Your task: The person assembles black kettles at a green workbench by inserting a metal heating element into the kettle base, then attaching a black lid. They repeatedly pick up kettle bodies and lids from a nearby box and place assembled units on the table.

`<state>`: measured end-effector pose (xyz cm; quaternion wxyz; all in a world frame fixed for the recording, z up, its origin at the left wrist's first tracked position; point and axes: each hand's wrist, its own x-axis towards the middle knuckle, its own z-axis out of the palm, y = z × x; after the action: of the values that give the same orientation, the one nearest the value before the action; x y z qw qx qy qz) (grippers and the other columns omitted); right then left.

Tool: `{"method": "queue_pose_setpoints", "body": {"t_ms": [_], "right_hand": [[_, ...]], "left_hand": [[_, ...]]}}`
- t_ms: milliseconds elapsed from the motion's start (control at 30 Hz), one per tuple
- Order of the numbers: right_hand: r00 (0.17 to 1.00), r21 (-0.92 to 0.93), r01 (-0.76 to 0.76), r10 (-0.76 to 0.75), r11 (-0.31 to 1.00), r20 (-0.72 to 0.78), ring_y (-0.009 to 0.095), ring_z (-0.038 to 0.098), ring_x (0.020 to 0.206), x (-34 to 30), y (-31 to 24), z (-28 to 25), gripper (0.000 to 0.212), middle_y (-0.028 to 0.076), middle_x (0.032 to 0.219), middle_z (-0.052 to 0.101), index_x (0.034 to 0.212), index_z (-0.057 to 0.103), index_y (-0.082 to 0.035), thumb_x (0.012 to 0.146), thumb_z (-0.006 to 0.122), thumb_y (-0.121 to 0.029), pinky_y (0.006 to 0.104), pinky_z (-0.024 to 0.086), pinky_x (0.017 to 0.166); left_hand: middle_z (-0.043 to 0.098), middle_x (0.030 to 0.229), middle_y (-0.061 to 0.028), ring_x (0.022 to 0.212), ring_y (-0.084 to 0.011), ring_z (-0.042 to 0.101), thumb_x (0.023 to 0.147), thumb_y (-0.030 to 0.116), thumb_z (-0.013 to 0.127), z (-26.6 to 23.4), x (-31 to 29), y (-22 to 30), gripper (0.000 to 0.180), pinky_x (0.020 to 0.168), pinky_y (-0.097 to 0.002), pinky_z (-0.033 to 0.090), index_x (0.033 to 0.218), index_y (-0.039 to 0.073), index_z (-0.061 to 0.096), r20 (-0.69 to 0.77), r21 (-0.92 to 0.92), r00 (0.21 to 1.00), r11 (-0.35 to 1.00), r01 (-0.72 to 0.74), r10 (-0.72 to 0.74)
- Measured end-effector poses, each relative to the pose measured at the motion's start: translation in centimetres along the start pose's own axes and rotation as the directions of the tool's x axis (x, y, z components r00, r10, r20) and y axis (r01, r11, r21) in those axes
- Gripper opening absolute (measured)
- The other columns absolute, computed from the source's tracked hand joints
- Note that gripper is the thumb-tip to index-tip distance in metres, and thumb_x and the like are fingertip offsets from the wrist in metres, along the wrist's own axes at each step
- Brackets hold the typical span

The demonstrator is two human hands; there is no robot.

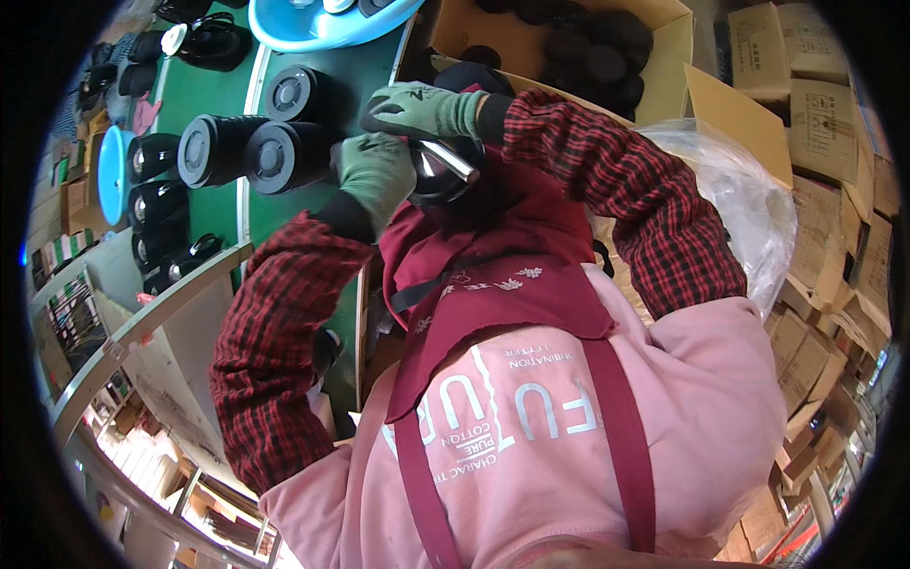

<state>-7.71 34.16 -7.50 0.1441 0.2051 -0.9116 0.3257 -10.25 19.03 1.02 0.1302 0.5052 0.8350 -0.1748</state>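
Gloved hands closed together on a dark round part with a shiny metal piece, held close in front of the chest: left hand wrapped around its left side, right hand clamped over the top. Just left, two black cylinders lying on their sides on the green belt, a third farther off. Beyond, a blue basin; far right, a cardboard box of dark round parts and a clear plastic bag.
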Motion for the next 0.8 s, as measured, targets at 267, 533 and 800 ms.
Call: {"method": "queue_pose_setpoints", "body": {"t_ms": [267, 533, 800], "right_hand": [[0.979, -0.458, 0.162, -0.086, 0.874, 0.183, 0.029, 0.066, 0.078, 3.3, 1.2, 6.7, 0.024, 0.006, 0.089, 0.066, 0.1, 0.069, -0.016, 0.082, 0.063, -0.032, 0.0432, 0.055, 0.062], [0.821, -0.028, -0.463, 0.44, 0.886, 0.364, 0.038, 0.058, 0.128, 4.8, 1.8, 9.2, 0.063, 0.022, 0.135, 0.063, 0.126, 0.067, -0.004, 0.1, 0.041, -0.055, 0.0488, 0.043, 0.11], [0.925, 0.061, -0.02, -0.005, 0.998, 0.38, 0.035, 0.071, 0.089, 4.8, 4.4, 9.3, 0.029, 0.015, 0.095, 0.073, 0.101, 0.073, -0.015, 0.093, 0.055, -0.037, 0.0463, 0.054, 0.076]], "left_hand": [[0.06, 0.092, 0.0002, 0.078, -0.0193, 0.057, 0.09, 0.057, 0.063, -2.3, -2.0, -4.4, 0.035, 0.074, -0.0476, 0.052, 0.104, 0.026, 0.064, 0.595, -0.717, 0.685, -0.108, 0.689, 0.421], [0.068, 0.124, -0.0063, 0.122, -0.0293, 0.059, 0.08, 0.023, 0.078, 11.6, 7.0, -6.5, 0.057, 0.101, -0.0547, 0.048, 0.133, 0.013, 0.062, 0.858, -0.471, 0.409, 0.156, 0.868, 0.312], [0.065, 0.085, -0.0022, 0.079, -0.0257, 0.067, 0.091, 0.012, 0.064, 8.3, 4.5, -3.2, 0.009, 0.069, -0.0519, 0.057, 0.1, 0.015, 0.063, 0.838, -0.544, 0.544, -0.012, 0.839, 0.038]]}}
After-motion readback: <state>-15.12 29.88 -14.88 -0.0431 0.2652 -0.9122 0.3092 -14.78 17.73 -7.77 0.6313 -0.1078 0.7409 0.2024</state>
